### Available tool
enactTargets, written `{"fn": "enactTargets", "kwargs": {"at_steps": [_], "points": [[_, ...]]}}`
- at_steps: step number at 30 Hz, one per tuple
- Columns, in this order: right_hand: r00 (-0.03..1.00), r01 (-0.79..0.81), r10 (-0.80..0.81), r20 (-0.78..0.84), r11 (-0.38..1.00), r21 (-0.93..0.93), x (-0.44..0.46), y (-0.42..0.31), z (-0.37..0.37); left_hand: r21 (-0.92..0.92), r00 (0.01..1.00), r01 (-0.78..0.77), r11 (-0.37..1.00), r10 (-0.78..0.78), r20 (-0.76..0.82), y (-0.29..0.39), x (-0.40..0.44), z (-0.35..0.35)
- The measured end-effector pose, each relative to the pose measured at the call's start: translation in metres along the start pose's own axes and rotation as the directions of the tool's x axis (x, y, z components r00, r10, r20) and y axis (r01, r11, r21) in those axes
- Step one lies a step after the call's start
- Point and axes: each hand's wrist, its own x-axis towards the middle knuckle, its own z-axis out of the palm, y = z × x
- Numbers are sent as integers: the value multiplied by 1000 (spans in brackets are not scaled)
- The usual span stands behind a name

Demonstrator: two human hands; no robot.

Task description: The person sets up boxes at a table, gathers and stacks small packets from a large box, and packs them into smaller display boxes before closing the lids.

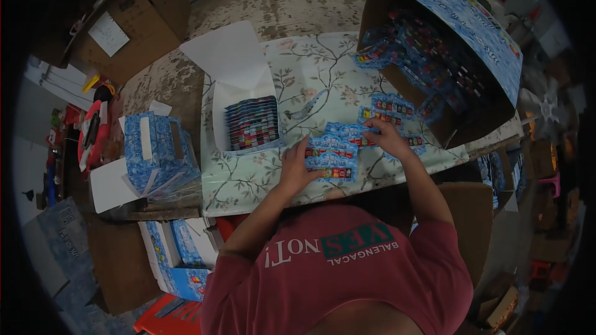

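Observation:
Blue printed packets (331, 156) lie overlapped in a small stack at the middle of the flowered cloth. My left hand (298, 170) is closed on the stack's left edge, thumb near its lower side. At the stack's upper right, my right hand (386, 138) has its fingers bent over a blue packet, pinching it. More loose packets (390, 110) lie just beyond and beside my right hand. To the left stands an open white box (218, 111) with a row of packets (251, 124) standing upright inside.
A large carton (447, 43) lies on its side at the right, packets spilling from its mouth. Folded blue boxes (152, 149) stand at the left table edge. A brown carton (133, 25) is at the back left. An open carton (121, 267) sits below, left of my body.

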Motion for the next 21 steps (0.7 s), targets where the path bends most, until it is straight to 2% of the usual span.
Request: {"fn": "enactTargets", "kwargs": {"at_steps": [1, 2, 3, 4, 5, 6, 8, 9, 11, 13, 15, 17, 19, 21], "points": [[997, -77, 76, 17, 993, 91, -4, 1, 2, -43, 998, -22, 999, 24, 50, 1, -5, 0], [997, -79, 78, 19, 993, 93, -4, 5, 3, -87, 994, -41, 995, 50, 99, 3, -9, -1], [999, -37, 37, 22, 999, 3, -5, 13, 4, -86, 994, -38, 996, 47, 103, 4, -12, 1], [1000, 6, -3, 27, 996, -85, -6, 20, 7, -62, 989, -102, 993, 108, 105, 6, -14, 3], [1000, 0, 2, 28, 997, -82, -4, 26, 11, -39, 980, -165, 985, 169, 109, 7, -17, 5], [999, 4, -3, 42, 999, -33, 0, 30, 15, -41, 979, -163, 986, 167, 114, 4, -17, 9], [998, 8, -9, 55, 1000, 15, 1, 28, 17, -94, 975, -224, 970, 222, -32, -3, -8, 15], [993, -51, 43, 106, 996, 74, -1, 21, 13, -94, 974, -225, 970, 223, -33, -2, -6, 12], [983, -107, 87, 159, 986, 126, -3, 10, 7, 43, 875, -465, 884, 466, -134, 0, -2, 2], [965, -71, 41, 259, 992, 108, -13, 6, 7, 45, 886, -446, 894, 448, -119, 2, -7, -4], [963, -29, 15, 271, 998, 50, -22, -4, 13, 46, 900, -422, 905, 424, -97, 0, -10, -3], [958, 10, -10, 287, 1000, 0, -28, -17, 23, -87, 957, -290, 953, 286, -58, -3, -11, 2], [974, 157, -87, 208, 924, -349, -30, -26, 31, -94, 970, -242, 966, 238, -52, -2, -10, 9], [973, 176, -116, 200, 933, -314, -25, -12, 33, -102, 979, -200, 974, 196, -51, -1, -8, 12]]}}
